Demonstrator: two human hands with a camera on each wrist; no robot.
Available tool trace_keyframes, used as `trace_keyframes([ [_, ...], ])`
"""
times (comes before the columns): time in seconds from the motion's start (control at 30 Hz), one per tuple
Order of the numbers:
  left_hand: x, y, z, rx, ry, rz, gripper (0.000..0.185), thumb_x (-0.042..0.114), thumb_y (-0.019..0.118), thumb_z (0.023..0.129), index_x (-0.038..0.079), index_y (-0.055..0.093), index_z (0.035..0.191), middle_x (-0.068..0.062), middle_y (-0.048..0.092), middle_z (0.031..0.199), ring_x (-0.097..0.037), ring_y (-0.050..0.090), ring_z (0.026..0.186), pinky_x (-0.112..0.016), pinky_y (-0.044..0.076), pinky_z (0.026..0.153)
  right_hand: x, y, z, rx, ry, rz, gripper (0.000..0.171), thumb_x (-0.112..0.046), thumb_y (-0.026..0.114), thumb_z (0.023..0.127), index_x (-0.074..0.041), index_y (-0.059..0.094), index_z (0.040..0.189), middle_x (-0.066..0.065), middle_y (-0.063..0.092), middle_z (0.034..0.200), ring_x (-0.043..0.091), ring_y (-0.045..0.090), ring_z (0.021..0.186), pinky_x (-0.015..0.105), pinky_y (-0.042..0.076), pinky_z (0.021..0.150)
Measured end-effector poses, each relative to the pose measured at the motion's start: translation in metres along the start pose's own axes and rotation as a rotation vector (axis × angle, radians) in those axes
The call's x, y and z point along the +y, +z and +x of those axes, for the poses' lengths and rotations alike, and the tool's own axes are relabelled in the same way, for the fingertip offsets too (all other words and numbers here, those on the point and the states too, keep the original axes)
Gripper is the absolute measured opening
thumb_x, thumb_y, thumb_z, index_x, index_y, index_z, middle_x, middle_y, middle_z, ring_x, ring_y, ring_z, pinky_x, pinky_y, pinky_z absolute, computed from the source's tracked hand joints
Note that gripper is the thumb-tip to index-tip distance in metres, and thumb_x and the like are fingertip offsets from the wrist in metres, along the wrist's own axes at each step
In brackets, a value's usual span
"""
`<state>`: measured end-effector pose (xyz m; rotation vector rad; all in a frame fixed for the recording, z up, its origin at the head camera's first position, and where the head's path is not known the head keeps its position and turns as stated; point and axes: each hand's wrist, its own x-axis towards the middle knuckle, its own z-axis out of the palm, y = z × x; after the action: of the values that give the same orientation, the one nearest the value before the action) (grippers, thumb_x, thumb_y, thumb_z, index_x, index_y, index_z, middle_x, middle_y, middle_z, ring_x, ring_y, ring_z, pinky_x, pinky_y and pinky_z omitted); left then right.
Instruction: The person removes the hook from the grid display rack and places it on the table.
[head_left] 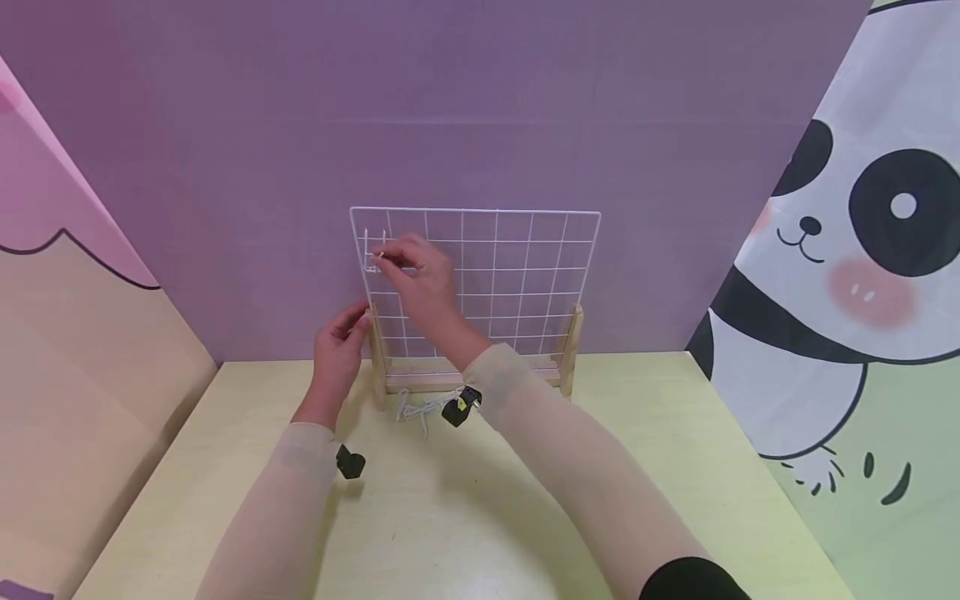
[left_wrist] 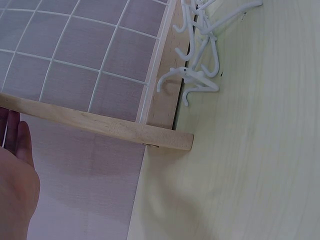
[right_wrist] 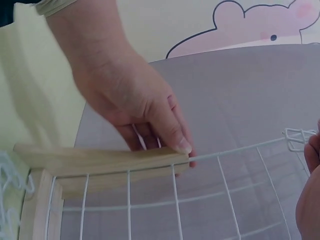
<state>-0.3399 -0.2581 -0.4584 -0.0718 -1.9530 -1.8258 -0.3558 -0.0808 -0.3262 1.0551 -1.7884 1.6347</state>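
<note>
A white wire grid panel (head_left: 480, 282) stands upright in a wooden stand (head_left: 378, 354) at the back of the table. My left hand (head_left: 337, 354) grips the top of the stand's left upright; in the right wrist view its thumb and fingers (right_wrist: 180, 144) lie on either side of the wooden upright (right_wrist: 115, 167). Up at the grid's upper left, my right hand (head_left: 423, 279) pinches a small white wire hook (head_left: 370, 250), which overlaps the grid's left edge. The same hook (right_wrist: 298, 139) appears beside the right hand (right_wrist: 309, 185) in the right wrist view, partly hidden by the fingers.
Several loose white hooks (left_wrist: 195, 75) lie tangled on the table in front of the stand's base. A purple wall (head_left: 480, 100) rises close behind the grid. A printed panda panel (head_left: 862, 250) borders the right side.
</note>
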Motion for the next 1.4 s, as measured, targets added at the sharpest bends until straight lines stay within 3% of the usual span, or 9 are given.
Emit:
trace_keyframes([
  [0.3, -0.003, 0.000, 0.001, -0.002, -0.019, 0.028, 0.040, 0.026, 0.064, 0.115, 0.008, 0.069, 0.151, -0.010, 0.068, 0.151, -0.011, 0.061, 0.131, -0.029, 0.051, 0.114, 0.002, -0.017, -0.018, -0.076, -0.027, -0.063, 0.008, 0.004, 0.082, 0.098, 0.005, 0.083, 0.105, 0.012, 0.076, 0.100, 0.020, 0.072, 0.090, 0.024, 0.062, 0.083],
  [0.53, -0.006, 0.000, 0.002, 0.007, 0.003, -0.008, 0.040, 0.025, 0.065, 0.114, 0.005, 0.069, 0.149, -0.011, 0.069, 0.149, -0.009, 0.062, 0.125, -0.020, 0.052, 0.107, 0.006, -0.029, -0.032, -0.140, 0.013, -0.062, 0.008, 0.002, 0.082, 0.099, 0.004, 0.083, 0.107, 0.013, 0.077, 0.103, 0.018, 0.072, 0.091, 0.025, 0.063, 0.083],
  [0.8, -0.004, 0.002, 0.000, 0.023, -0.023, -0.012, 0.040, 0.024, 0.065, 0.114, 0.004, 0.068, 0.149, -0.012, 0.069, 0.149, -0.010, 0.062, 0.126, -0.022, 0.052, 0.110, 0.015, -0.045, -0.048, -0.219, -0.028, -0.106, 0.007, 0.004, 0.082, 0.097, 0.003, 0.083, 0.104, 0.010, 0.076, 0.100, 0.017, 0.072, 0.088, 0.027, 0.063, 0.077],
  [1.1, -0.003, 0.002, 0.001, 0.026, -0.015, -0.014, 0.038, 0.021, 0.065, 0.114, 0.004, 0.069, 0.148, -0.007, 0.072, 0.144, -0.010, 0.064, 0.125, -0.023, 0.052, 0.109, 0.022, -0.064, -0.071, -0.353, 0.018, -0.162, 0.007, 0.002, 0.082, 0.099, 0.002, 0.083, 0.106, 0.006, 0.073, 0.101, 0.013, 0.068, 0.091, 0.024, 0.062, 0.080],
  [1.4, -0.002, 0.002, 0.000, 0.018, -0.006, -0.017, 0.039, 0.020, 0.065, 0.114, 0.003, 0.069, 0.148, -0.011, 0.070, 0.147, -0.008, 0.063, 0.124, -0.021, 0.051, 0.108, 0.033, -0.079, -0.089, -0.410, -0.023, -0.231, 0.004, -0.001, 0.082, 0.100, -0.001, 0.083, 0.104, 0.003, 0.074, 0.100, 0.011, 0.066, 0.089, 0.022, 0.058, 0.077],
])
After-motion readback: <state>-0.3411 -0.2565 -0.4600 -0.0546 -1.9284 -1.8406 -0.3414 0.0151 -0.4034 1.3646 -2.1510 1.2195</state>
